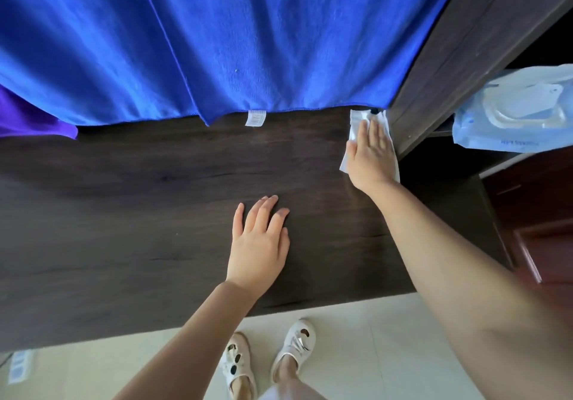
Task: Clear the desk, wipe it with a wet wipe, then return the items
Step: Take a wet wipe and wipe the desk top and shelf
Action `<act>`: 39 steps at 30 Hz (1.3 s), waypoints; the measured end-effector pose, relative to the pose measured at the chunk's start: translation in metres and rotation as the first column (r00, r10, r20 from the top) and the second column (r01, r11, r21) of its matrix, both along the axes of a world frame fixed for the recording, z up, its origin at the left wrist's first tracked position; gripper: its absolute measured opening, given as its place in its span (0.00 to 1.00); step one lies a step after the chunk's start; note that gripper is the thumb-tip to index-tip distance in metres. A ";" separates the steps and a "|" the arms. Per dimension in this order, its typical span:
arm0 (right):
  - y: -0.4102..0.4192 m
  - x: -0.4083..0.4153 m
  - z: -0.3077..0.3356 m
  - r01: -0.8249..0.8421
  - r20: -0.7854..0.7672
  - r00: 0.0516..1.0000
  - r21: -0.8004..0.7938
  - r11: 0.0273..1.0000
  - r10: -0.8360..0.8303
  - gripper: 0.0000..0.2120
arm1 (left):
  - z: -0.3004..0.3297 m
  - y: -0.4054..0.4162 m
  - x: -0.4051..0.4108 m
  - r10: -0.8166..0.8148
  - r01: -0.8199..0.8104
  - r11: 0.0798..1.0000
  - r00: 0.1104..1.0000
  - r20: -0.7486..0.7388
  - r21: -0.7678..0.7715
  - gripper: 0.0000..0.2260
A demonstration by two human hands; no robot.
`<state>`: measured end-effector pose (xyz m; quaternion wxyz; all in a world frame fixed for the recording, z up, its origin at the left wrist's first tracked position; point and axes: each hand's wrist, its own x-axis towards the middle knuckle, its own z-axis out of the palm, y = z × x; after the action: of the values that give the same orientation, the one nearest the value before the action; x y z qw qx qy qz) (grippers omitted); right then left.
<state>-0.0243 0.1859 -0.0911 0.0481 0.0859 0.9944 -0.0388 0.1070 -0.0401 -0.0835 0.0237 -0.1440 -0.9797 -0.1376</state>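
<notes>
Right hand [370, 151] flat on one wet wipe [356, 123]; left hand [260, 238] spread on desk [124, 213]

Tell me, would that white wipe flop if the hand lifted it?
Probably. The wet wipe looks thin and crumpled under the right hand, so it should droop. It likely weighs little. Being wet, it may cling to the desk.

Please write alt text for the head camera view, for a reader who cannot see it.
The right hand presses a white wet wipe flat on the far right corner of a dark wood-grain desk, while the left hand rests open on the desk. A blue cloth hangs behind, and a pale blue wipes pack lies on a shelf at right.
</notes>
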 end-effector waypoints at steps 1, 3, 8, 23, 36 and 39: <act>-0.005 0.004 0.002 0.037 0.001 0.999 0.007 0.999 -0.037 0.27 | 0.001 -0.001 0.000 -0.011 0.011 1.000 1.000 0.004 0.001 0.17; -0.023 0.004 0.006 0.142 -0.002 0.990 -0.006 0.990 -0.142 0.26 | 0.003 -0.008 -0.001 -0.031 0.031 0.999 0.999 0.009 0.012 0.17; -0.106 -0.012 0.005 0.037 0.097 0.995 -0.124 0.992 -0.025 0.26 | 0.005 -0.053 -0.002 0.005 -0.004 1.000 1.000 -0.011 0.026 0.17; -0.033 0.089 0.008 0.331 0.032 0.944 -0.058 0.942 -0.329 0.26 | 0.003 -0.107 0.012 0.008 -0.008 1.000 1.000 -0.015 0.001 0.18; -0.236 0.183 0.005 -0.534 -0.047 0.845 -0.142 0.834 0.533 0.25 | 0.005 -0.159 0.046 0.282 -0.278 0.939 0.959 0.008 0.203 0.21; -0.166 0.195 0.002 -0.453 -0.042 0.892 -0.101 0.886 0.451 0.23 | 0.004 -0.132 0.047 0.228 -0.228 0.962 0.973 0.019 0.152 0.22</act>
<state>0.1704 0.0203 -0.0891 0.0519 -0.1510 0.9838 -0.0811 0.1537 -0.1722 -0.0793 0.0497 -0.0279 -0.9763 -0.2090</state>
